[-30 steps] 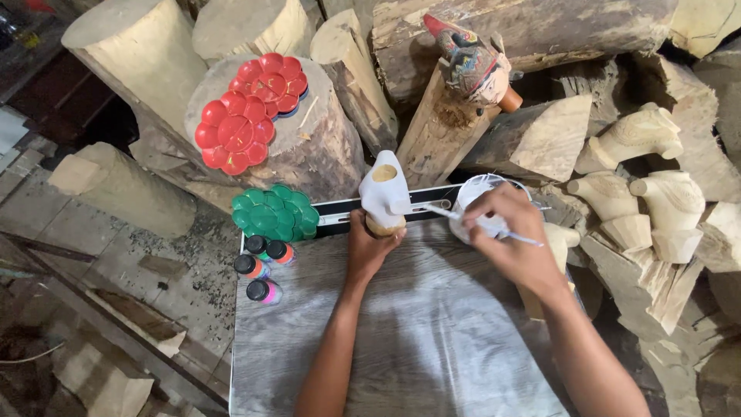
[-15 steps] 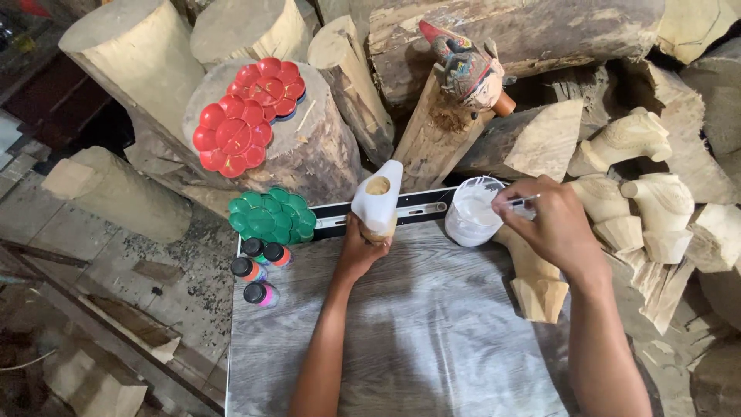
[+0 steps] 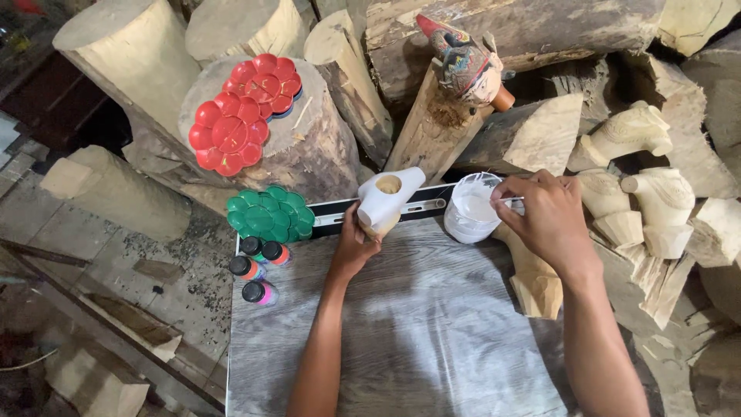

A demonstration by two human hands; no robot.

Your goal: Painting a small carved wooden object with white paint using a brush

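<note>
Dipping a brush while gripping a white-primed carving

Left hand [image 3: 356, 245] is gripping the white carved head [image 3: 387, 198]; right hand [image 3: 549, 218], pinching a brush, is reaching the white paint cup [image 3: 472, 208] at three o'clock of the carving.

**Palettes, paint bottles and raw wood around the board**

Two red flower-shaped palettes [image 3: 243, 112] sit stacked askew on a stump top [image 3: 309, 139]. Below them a green palette [image 3: 270, 214] lies at the corner of the grey board [image 3: 401, 332], with three small dark-capped paint bottles [image 3: 258, 270] just beside it. A painted carved head [image 3: 463, 62] leans among split logs [image 3: 139, 54], and unpainted carved heads [image 3: 641, 154] cluster to the right.
</note>
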